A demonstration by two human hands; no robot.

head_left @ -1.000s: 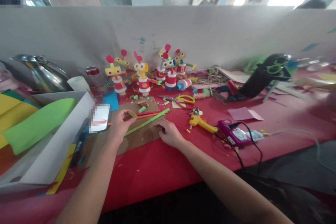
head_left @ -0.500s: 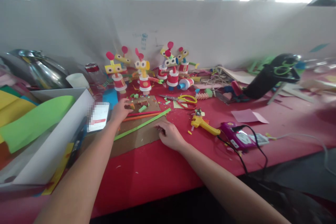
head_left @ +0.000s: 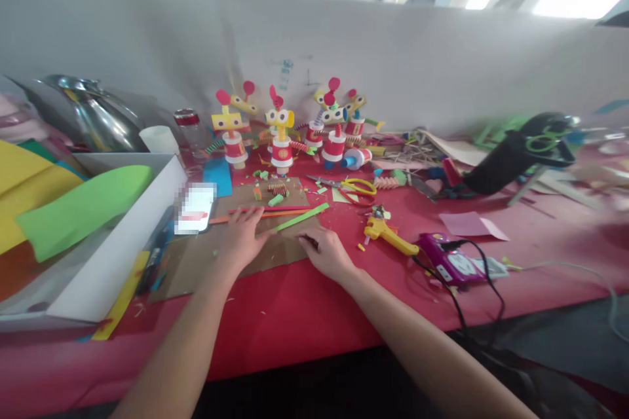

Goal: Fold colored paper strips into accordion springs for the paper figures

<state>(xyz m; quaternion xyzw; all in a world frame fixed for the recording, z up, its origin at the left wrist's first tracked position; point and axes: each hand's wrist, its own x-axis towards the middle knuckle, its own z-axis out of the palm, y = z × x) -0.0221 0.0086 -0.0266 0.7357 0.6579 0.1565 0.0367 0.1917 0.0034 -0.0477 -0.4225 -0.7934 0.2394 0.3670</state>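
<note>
My left hand (head_left: 246,239) lies over a brown cardboard sheet (head_left: 189,268), fingers stretched out across the near end of a green paper strip (head_left: 305,216). Its fingertips reach an orange strip (head_left: 221,219) and a red strip (head_left: 289,209). To the right, my right hand (head_left: 327,250) rests at the cardboard's right side, its fingers curled; whether anything is in them is hidden. Beyond the strips, a folded red-and-striped paper spring (head_left: 278,190) and a small green folded piece (head_left: 276,200) lie on the cardboard.
Several paper-cup figures (head_left: 282,147) stand along the back. Scissors (head_left: 358,186), a yellow glue gun (head_left: 390,237) and a purple power box (head_left: 452,260) with cords lie right. Left are a phone (head_left: 196,206) and a white box (head_left: 118,245) of coloured paper.
My left hand has come back toward me from the small paper pieces and now lies over the green strip. My right hand stays in nearly the same place. The view has shifted slightly.
</note>
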